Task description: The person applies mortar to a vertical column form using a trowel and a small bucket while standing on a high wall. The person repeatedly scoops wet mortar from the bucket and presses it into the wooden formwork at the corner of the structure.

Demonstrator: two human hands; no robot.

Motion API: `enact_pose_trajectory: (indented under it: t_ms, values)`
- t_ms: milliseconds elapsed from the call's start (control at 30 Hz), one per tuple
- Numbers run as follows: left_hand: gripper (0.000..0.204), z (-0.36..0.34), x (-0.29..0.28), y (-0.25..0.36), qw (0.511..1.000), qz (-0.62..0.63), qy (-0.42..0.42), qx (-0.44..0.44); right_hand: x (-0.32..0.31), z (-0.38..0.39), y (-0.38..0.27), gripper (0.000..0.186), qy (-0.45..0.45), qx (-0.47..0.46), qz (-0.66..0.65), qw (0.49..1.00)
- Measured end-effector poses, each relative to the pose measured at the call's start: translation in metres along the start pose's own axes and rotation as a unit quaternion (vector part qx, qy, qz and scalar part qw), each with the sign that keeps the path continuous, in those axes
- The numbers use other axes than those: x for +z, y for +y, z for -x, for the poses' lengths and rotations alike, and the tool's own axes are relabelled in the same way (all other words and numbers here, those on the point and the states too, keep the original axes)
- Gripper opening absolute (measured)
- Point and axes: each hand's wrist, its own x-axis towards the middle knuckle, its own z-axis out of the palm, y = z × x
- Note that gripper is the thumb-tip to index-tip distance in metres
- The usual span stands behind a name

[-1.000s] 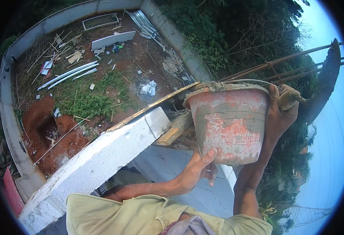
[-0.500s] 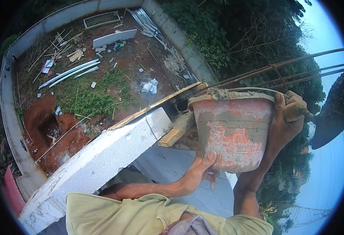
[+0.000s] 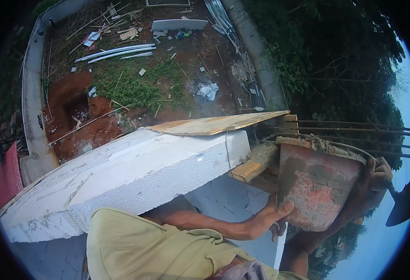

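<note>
A red plastic bucket [image 3: 324, 186], smeared with grey mortar, is held up at the end of the white block wall. Its rim carries a thick crust of mortar, and the bucket leans a little. My left hand [image 3: 272, 215] grips its lower left side, thumb against the wall of the bucket and fingers partly hidden beneath. At the right rim, my right hand [image 3: 375, 182] is closed around the bucket's edge and a trowel handle. The dark trowel blade [image 3: 403, 200] sticks out to the right of that hand. What lies inside the bucket cannot be seen.
Beside the bucket are a white block wall [image 3: 153, 163], a plywood board [image 3: 223, 123], a mortar-covered timber [image 3: 249, 169] and several rusty rebar rods [image 3: 349, 130]. Far below lies a yard with a dug pit [image 3: 76, 109], white pipes [image 3: 116, 52] and a boundary wall [image 3: 31, 102].
The view has swung, so the wall, yard and bucket sit differently in it. The bucket appears farther right, lower and more tilted. Both hands keep their hold.
</note>
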Motion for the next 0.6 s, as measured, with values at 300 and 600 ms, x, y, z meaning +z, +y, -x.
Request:
enact_pose_trajectory:
  t_ms: [300,600]
  values:
    - [0.092,0.002,-0.004,0.001,0.999,0.043,0.002,0.008,0.007,0.002,-0.007,0.019,-0.066,-0.024,0.178,0.982]
    - [0.087,-0.002,-0.002,-0.003,0.997,0.066,-0.034,0.019,0.002,0.0,-0.024,0.017,-0.045,-0.06,0.158,0.985]
